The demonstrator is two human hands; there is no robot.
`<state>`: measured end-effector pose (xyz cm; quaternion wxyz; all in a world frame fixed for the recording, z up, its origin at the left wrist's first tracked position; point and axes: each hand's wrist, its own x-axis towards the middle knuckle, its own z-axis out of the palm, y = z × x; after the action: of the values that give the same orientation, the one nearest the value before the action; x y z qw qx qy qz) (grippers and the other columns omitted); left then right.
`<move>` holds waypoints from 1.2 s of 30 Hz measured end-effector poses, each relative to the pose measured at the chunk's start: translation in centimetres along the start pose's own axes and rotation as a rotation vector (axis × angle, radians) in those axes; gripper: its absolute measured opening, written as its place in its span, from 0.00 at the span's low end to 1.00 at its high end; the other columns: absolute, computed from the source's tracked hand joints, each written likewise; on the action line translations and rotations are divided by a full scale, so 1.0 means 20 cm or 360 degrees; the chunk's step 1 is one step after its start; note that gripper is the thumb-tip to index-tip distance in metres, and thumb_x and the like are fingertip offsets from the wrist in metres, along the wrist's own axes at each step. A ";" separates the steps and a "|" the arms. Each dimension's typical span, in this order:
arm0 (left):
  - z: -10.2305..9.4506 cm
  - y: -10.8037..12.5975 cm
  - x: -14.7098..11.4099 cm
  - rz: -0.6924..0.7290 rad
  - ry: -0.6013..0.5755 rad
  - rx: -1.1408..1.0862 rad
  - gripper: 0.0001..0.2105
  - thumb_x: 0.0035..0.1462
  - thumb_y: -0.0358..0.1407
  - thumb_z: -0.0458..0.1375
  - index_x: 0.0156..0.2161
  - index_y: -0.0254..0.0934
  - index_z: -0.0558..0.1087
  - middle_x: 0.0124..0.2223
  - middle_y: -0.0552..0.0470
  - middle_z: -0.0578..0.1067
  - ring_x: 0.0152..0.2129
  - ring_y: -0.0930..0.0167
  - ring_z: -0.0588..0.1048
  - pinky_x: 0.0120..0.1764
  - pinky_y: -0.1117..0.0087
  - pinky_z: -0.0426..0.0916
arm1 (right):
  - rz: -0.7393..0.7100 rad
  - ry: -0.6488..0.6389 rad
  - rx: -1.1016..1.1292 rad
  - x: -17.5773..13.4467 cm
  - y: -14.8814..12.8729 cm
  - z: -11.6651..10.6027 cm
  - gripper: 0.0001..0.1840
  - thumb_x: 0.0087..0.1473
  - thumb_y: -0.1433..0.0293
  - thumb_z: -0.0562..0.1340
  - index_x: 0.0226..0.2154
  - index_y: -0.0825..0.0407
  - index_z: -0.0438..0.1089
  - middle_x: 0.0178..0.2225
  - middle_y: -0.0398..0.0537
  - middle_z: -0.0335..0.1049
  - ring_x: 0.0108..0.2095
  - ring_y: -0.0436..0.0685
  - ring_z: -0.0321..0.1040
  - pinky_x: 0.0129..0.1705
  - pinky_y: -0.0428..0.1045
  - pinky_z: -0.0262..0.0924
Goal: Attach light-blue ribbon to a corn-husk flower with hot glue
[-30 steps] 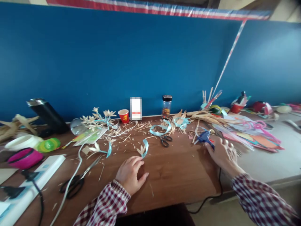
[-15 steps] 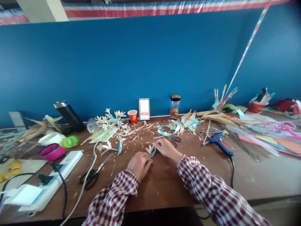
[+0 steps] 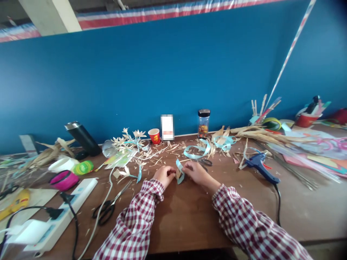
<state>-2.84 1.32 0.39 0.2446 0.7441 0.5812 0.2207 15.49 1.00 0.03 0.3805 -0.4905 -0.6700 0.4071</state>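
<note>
Over the middle of the table, my left hand (image 3: 165,176) pinches a small straw-coloured husk flower (image 3: 178,174) whose petals are partly hidden by the fingers. My right hand (image 3: 197,174) is closed on a light blue strip (image 3: 180,166) that curls around the flower. Its loose upper end stands up between the two hands. To the left lies another pale flower (image 3: 125,172) on a blue stem. Scissors with black handles (image 3: 105,211) lie near my left forearm. Partly behind my right hand is a second pair of scissors (image 3: 206,162).
Blue ribbon (image 3: 195,153), husk scraps and a bunch of husk flowers (image 3: 132,137) lie along the back. A corded blue glue gun (image 3: 261,168) lies right. A power strip (image 3: 65,213) with cords, a red cup (image 3: 154,136), a jar (image 3: 204,124) and a tilted black bottle (image 3: 82,139) stand about.
Both hands have lifted slightly and turned. The blue strip's end now stands upright beside the flower, and the petals are more covered. The view has shifted a little.
</note>
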 end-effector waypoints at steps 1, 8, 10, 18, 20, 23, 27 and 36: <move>0.00 -0.01 0.00 -0.0025 0.0039 -0.0064 0.07 0.49 0.35 0.57 0.32 0.35 0.76 0.33 0.47 0.77 0.31 0.67 0.74 0.37 0.67 0.67 | 0.0022 0.0001 0.0039 0.00 0.00 0.00 0.10 0.50 0.67 0.58 0.21 0.54 0.64 0.16 0.39 0.60 0.18 0.47 0.57 0.21 0.43 0.51; -0.03 -0.03 -0.05 -0.0478 0.0071 -0.1102 0.08 0.52 0.39 0.57 0.34 0.36 0.67 0.33 0.48 0.76 0.29 0.70 0.77 0.26 0.74 0.69 | 0.0313 0.0089 0.0526 -0.02 -0.03 0.00 0.09 0.49 0.64 0.61 0.27 0.53 0.64 0.22 0.41 0.66 0.23 0.49 0.65 0.24 0.44 0.61; -0.02 -0.02 -0.06 -0.0568 0.0022 -0.1387 0.10 0.53 0.40 0.57 0.37 0.36 0.64 0.34 0.47 0.76 0.29 0.69 0.78 0.26 0.73 0.71 | 0.0402 0.0121 0.0834 -0.03 -0.04 0.01 0.10 0.47 0.63 0.63 0.27 0.52 0.64 0.25 0.42 0.67 0.26 0.50 0.67 0.27 0.44 0.64; 0.02 0.06 -0.09 -0.0594 -0.0020 -0.1996 0.20 0.50 0.29 0.61 0.47 0.37 0.60 0.38 0.45 0.76 0.34 0.67 0.77 0.32 0.69 0.73 | 0.0473 0.0156 0.1324 -0.05 -0.07 0.00 0.11 0.46 0.63 0.65 0.26 0.50 0.63 0.25 0.43 0.68 0.27 0.52 0.69 0.29 0.47 0.67; 0.03 0.07 -0.09 -0.0630 -0.0085 -0.2023 0.18 0.48 0.27 0.63 0.44 0.37 0.62 0.37 0.45 0.77 0.34 0.67 0.78 0.29 0.72 0.73 | 0.0438 0.0145 0.1399 -0.05 -0.07 0.01 0.11 0.46 0.63 0.65 0.26 0.50 0.63 0.25 0.44 0.68 0.28 0.53 0.69 0.31 0.48 0.68; 0.05 0.10 -0.10 -0.0658 -0.0147 -0.1976 0.18 0.43 0.26 0.66 0.39 0.36 0.65 0.36 0.46 0.77 0.32 0.67 0.78 0.25 0.75 0.72 | 0.0399 0.0118 0.1536 -0.05 -0.08 0.02 0.10 0.46 0.65 0.66 0.27 0.50 0.63 0.25 0.43 0.68 0.29 0.53 0.70 0.35 0.50 0.68; 0.07 0.11 -0.11 -0.0624 -0.0211 -0.1916 0.14 0.42 0.28 0.66 0.35 0.34 0.68 0.34 0.47 0.77 0.30 0.68 0.77 0.22 0.77 0.71 | 0.0374 0.0086 0.1637 -0.06 -0.08 0.03 0.12 0.45 0.64 0.66 0.27 0.49 0.62 0.24 0.42 0.67 0.29 0.53 0.70 0.37 0.50 0.67; 0.05 0.13 -0.11 -0.0666 -0.0196 -0.2041 0.08 0.44 0.29 0.66 0.29 0.31 0.72 0.26 0.51 0.75 0.25 0.73 0.76 0.22 0.80 0.69 | 0.0338 0.0041 0.1594 -0.06 -0.08 0.04 0.10 0.48 0.64 0.64 0.28 0.49 0.62 0.27 0.44 0.70 0.32 0.54 0.72 0.41 0.51 0.67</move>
<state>-0.77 -1.44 1.04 0.7079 0.3347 0.4522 0.4271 14.51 -0.56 1.15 0.5337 -0.3183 -0.3344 0.7086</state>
